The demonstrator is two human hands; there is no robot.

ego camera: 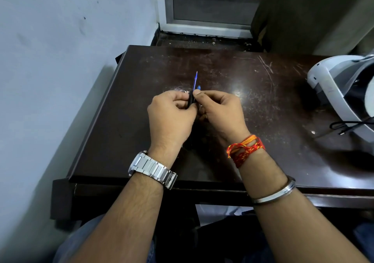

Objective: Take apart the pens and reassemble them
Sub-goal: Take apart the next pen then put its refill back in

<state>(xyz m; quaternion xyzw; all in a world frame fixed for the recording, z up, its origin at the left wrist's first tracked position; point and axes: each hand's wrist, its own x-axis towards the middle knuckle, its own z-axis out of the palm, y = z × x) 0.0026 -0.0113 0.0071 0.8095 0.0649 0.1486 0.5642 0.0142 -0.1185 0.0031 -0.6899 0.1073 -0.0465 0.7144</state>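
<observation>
Hands: both meet over the middle of the table (pixel 141 141), knuckles up, working one pen between them.
Left hand (pixel 172 119): fingers are curled shut around a dark barrel (pixel 191 100), which pokes out between thumb and forefinger.
Right hand (pixel 219 112): thumb and forefinger pinch together right at the barrel's far end, touching the left hand's fingertips; what exactly they clamp is hidden, though a small blue piece (pixel 199 88) shows just beyond them.
Refill (pixel 195 81): thin and blue, it sticks out far past the barrel, tip pointing away from the person, tilted slightly right.
Where the pen is: up off the table, held in both hands, nothing of it resting on the wood.
Clear bit (pixel 181 91): something pale and glassy lies just beyond the left knuckles; too blurred to say whether it is a pen part.
Stage: my read is mid-job on this pen, with the refill exposed and the body not closed up; whether it is coming out or going back in, I cannot tell.
Done so far: no finished pen is in view, and no loose parts are clearly laid out.
Left to do: at least seating the refill and closing the barrel, plus any other pens, none of which show here.
Far right: a white headset (pixel 332 86) with its cable (pixel 348 126) sits at the table's edge, well apart from the work.
</observation>
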